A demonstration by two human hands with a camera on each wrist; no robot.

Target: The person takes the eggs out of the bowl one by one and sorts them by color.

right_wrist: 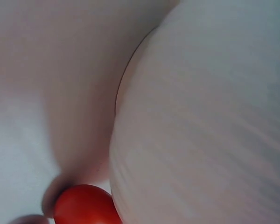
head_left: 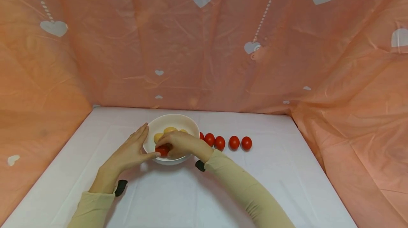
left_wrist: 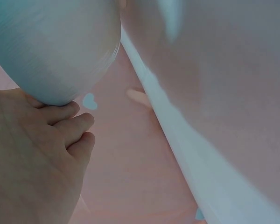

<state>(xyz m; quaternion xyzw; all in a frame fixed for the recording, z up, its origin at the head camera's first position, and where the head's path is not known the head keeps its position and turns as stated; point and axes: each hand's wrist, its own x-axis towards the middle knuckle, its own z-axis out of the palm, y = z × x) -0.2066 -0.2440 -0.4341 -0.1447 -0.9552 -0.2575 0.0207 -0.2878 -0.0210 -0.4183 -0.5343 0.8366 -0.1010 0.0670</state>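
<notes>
A white bowl (head_left: 172, 117) stands on the table, with several yellow oval fruits (head_left: 170, 129) inside it. My left hand (head_left: 129, 153) holds its left side, fingers along the outer wall and thumb reaching to the front rim. The left wrist view shows these fingers (left_wrist: 74, 128) touching the bowl's outside (left_wrist: 60, 46). Inside the bowl's front part, my right hand (head_left: 180, 143) grips a red cherry tomato (head_left: 163, 150) with bent fingers. The left thumb tip is close beside that tomato. In the right wrist view the bowl's wall (right_wrist: 200, 116) hides the right hand's fingers.
Several red cherry tomatoes (head_left: 220, 143) lie in a row right of the bowl, the nearest partly hidden by it. One tomato (right_wrist: 86, 205) shows beside the bowl in the right wrist view. A white cloth (head_left: 165, 199) covers the table; an orange curtain (head_left: 178, 43) with hearts hangs behind.
</notes>
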